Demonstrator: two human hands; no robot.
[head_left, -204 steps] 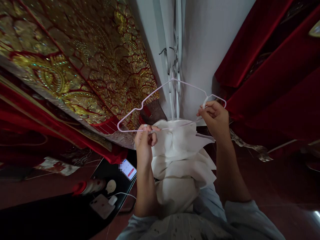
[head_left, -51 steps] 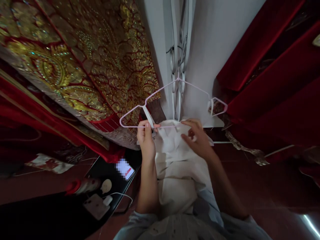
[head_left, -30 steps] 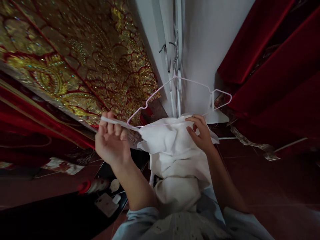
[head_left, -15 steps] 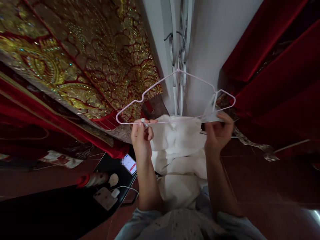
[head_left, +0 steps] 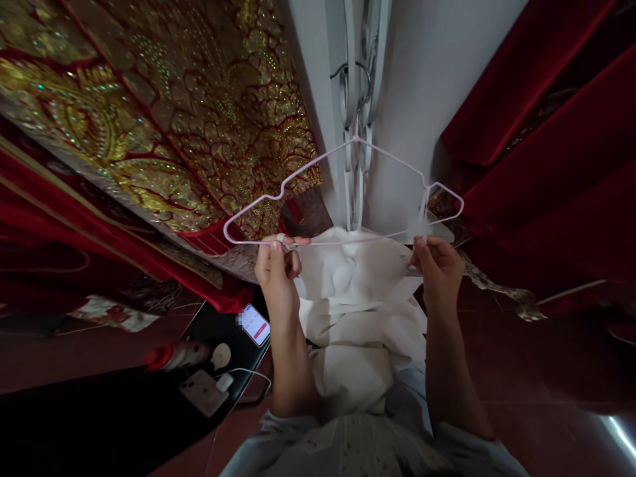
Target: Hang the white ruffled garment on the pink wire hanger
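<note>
A pale pink clothes hanger [head_left: 318,158] is held level in front of me, its hook upward against the white rack. My left hand [head_left: 278,268] is closed on the left part of its lower bar. A thin, sheer white strip [head_left: 421,222] loops over the hanger near its right notch. Its lower end is pinched between the fingers of my right hand [head_left: 440,268], just under the bar. Below the hanger, white fabric [head_left: 358,318] lies in folds over my lap. Whether the strip joins this fabric I cannot tell.
Gold sequinned red garments [head_left: 199,119] hang at left, dark red drapes [head_left: 536,152] at right. A white metal rack [head_left: 352,99] stands ahead. On a black bench [head_left: 99,411] lie a lit phone [head_left: 256,324], a second phone [head_left: 203,392], a charger [head_left: 224,382] and a red-capped bottle [head_left: 173,356].
My right hand has moved slightly down and right, drawing the sheer strip into a narrower band. The hanger has shifted slightly left at its lower end. My left hand keeps its grip.
</note>
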